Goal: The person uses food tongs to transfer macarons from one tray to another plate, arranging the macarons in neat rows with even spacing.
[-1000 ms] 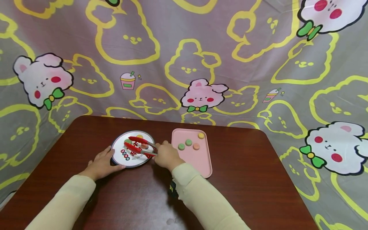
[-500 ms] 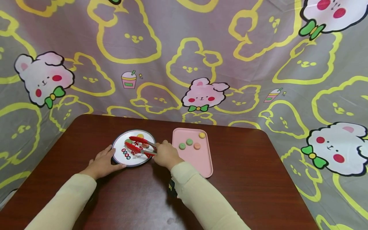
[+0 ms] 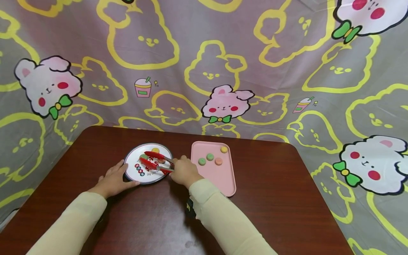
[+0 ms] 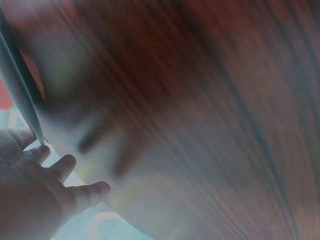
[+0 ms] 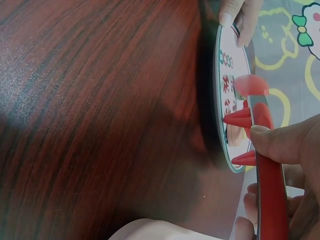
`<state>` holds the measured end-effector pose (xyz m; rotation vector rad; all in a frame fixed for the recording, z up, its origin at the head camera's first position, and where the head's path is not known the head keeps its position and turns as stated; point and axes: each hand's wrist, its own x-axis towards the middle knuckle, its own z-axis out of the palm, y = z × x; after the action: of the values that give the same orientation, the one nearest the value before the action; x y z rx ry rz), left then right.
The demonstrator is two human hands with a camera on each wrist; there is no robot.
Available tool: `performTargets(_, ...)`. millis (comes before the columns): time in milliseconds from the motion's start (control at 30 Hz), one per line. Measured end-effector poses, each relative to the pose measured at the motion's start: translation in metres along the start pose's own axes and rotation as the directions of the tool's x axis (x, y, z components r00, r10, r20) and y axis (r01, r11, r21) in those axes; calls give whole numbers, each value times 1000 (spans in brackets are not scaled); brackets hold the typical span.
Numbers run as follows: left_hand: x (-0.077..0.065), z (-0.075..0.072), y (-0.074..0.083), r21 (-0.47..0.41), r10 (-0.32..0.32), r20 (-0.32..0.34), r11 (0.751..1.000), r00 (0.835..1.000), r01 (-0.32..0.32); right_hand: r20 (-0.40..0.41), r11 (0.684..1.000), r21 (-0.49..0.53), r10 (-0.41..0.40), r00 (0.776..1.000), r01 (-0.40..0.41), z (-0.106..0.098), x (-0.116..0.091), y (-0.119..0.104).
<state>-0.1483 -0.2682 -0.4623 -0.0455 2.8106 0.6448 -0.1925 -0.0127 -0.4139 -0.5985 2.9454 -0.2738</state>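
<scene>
My right hand (image 3: 185, 171) grips a pair of red-tipped metal tongs (image 5: 270, 195), thumb on one arm. The spread red tips reach left over a round white plate (image 3: 131, 173) with a dark rim and red lettering. A green macaron (image 3: 144, 156) sits right by the tips, partly covered by them. A yellow macaron (image 3: 155, 150) lies at the plate's back; an orange-pink macaron (image 5: 233, 136) shows below the tongs. My left hand (image 3: 111, 181) rests at the plate's left rim, fingers spread along the side and thumb stretched along the front.
Just right of my right hand lies a pink rectangular tray (image 3: 220, 180), bearing two green macarons (image 3: 205, 159), an orange macaron (image 3: 218, 161) and a yellow macaron (image 3: 224, 149). Everything stands on a dark wooden table (image 3: 271, 198). A patterned cloth (image 3: 178, 42) hangs behind its far edge.
</scene>
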Motion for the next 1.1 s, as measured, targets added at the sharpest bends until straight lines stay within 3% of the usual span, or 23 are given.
performTargets(1100,2,1,-2,-7,-4,-9,1000,1000,4,15,1000,-9,25,1000,-24,2,4,-2)
